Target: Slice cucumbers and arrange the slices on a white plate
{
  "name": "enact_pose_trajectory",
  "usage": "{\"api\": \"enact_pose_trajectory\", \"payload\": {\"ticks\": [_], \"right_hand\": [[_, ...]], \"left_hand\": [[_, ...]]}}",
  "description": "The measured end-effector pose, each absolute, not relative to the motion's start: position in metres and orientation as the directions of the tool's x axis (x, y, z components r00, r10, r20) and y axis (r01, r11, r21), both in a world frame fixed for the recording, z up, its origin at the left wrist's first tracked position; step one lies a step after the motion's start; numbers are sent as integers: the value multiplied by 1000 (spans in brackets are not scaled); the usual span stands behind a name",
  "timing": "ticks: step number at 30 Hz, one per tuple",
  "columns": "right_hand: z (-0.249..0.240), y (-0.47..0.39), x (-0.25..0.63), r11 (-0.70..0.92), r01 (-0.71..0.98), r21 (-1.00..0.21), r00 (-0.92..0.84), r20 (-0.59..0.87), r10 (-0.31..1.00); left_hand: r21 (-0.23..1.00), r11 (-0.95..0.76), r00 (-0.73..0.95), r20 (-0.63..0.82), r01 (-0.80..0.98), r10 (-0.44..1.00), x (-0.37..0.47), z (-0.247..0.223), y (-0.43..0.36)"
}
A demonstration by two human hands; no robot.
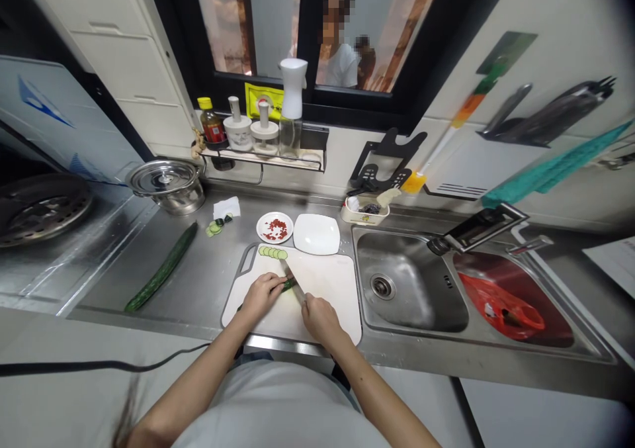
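Note:
On the white cutting board my left hand presses down on a cucumber piece, its fingers closed over it and hiding most of it. My right hand grips the handle of a knife, whose blade lies at the cucumber's right end, close to my left fingertips. Several cucumber slices sit in a row at the board's upper left. Beyond the board, a small white plate holds chopped red bits, and a white square plate stands beside it.
A whole cucumber lies on the steel counter to the left, with cucumber scraps by a white tissue. A lidded pot stands behind. The double sink, holding a red plastic bag, borders the board's right side.

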State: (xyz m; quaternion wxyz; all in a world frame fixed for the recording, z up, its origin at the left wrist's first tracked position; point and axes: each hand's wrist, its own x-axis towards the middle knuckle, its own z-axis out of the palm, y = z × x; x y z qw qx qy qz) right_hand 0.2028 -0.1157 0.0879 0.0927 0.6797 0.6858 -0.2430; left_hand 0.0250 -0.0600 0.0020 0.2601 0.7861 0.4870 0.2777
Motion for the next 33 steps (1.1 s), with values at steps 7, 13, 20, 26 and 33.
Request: {"api": "enact_pose_trajectory", "payload": {"ticks": [7, 13, 20, 26, 33], "right_hand": [[95, -123, 202, -46, 977, -210, -65, -493, 867], [104, -133, 206, -46, 975, -219, -76, -520, 851], [103, -129, 204, -48, 979, -199, -67, -536, 842], [93, -118, 196, -27, 980, -199, -78, -498, 864], [90, -116, 194, -28, 979, -202, -77, -493, 867]], "left_hand": [[681, -387, 367, 183, 621, 912, 26, 5, -61], [684, -377, 369, 166, 625, 914, 26, 4, -60], [682, -381, 374, 167, 625, 912, 25, 4, -60], [677, -387, 375, 174, 626, 911, 26, 4, -61], [687, -387, 373, 180, 614, 910, 26, 6, -60]]}}
